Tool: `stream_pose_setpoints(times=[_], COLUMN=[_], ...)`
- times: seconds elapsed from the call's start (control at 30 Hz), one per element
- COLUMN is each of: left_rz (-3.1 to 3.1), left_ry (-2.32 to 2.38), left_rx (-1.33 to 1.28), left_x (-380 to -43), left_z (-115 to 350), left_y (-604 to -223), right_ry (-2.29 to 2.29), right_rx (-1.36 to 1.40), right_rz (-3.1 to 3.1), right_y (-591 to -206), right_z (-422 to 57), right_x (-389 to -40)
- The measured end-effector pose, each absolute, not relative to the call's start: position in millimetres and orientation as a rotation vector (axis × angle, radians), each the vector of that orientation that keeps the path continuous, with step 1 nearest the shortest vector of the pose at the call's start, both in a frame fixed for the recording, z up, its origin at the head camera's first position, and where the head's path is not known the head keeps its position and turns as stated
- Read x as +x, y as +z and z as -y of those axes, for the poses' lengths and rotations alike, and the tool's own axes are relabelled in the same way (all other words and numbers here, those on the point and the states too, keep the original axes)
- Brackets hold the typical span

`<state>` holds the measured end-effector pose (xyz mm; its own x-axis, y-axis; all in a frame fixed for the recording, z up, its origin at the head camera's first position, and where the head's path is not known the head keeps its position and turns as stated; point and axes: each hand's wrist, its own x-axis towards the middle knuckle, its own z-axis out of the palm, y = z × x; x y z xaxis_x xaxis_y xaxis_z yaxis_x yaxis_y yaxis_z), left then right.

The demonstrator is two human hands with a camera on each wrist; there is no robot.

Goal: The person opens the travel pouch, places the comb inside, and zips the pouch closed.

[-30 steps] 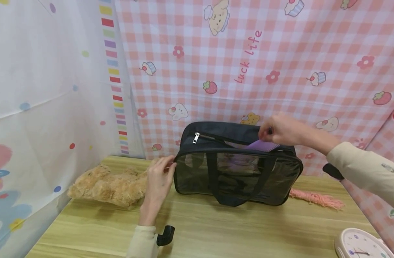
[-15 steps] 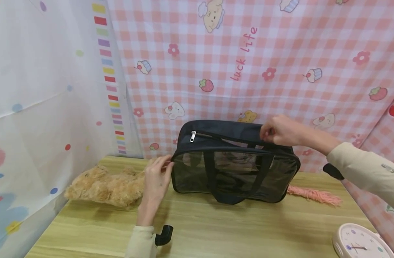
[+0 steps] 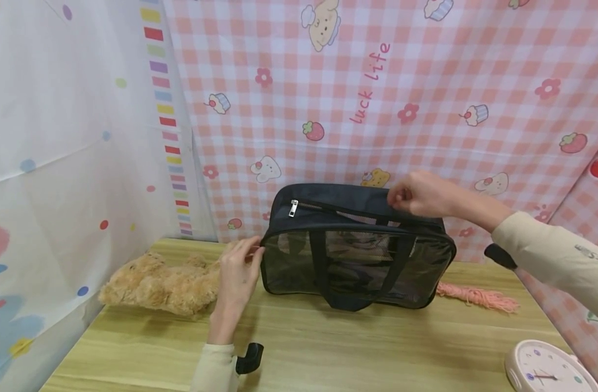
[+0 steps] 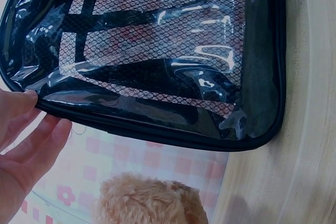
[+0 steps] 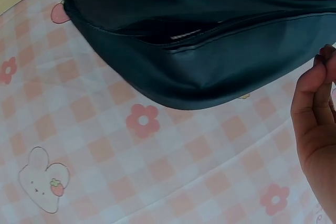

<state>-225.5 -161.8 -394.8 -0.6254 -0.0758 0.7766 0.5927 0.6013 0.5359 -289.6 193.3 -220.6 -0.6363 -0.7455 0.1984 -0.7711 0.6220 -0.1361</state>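
A black bag (image 3: 289, 267) with see-through panels and carry straps stands upright on the table. Its top zipper is partly undone, with the silver zipper pull (image 3: 293, 208) at the left. My left hand (image 3: 238, 272) pinches the bag's upper left edge, thumb in front and fingers behind, as the left wrist view shows. At the top right of the bag is my right hand (image 3: 423, 196), fingers bent and tips close together. In the right wrist view the fingers (image 5: 312, 90) overlap the bag's edge; whether they grip it is unclear. No separate object shows in that hand.
A tan plush toy (image 3: 166, 283) lies left of the bag, partly behind the left hand. Pink yarn (image 3: 476, 296) rests to the right. A round pale clock (image 3: 548, 370) is near the front right table edge (image 3: 543, 321). Patterned cloth (image 3: 328, 109) hangs behind.
A purple sheet-like thing in my right hand one second ago has left it and gone out of sight at the bag's opening. The right hand has since shifted slightly left; the left hand stays put.
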Motion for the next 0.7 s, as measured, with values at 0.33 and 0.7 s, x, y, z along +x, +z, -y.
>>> stream_pose_setpoints(times=[0.33, 0.7], left_rz=[2.015, 2.013], left_ry=[-1.051, -1.055], left_rx=[-0.409, -0.412], left_x=[-226, -226], left_z=[162, 161], left_y=[-394, -394], right_ry=[0.289, 0.307], right_rx=[1.324, 1.301], right_rz=[2.612, 2.693], right_y=[-208, -192], right_z=[-169, -119], right_x=[-298, -301])
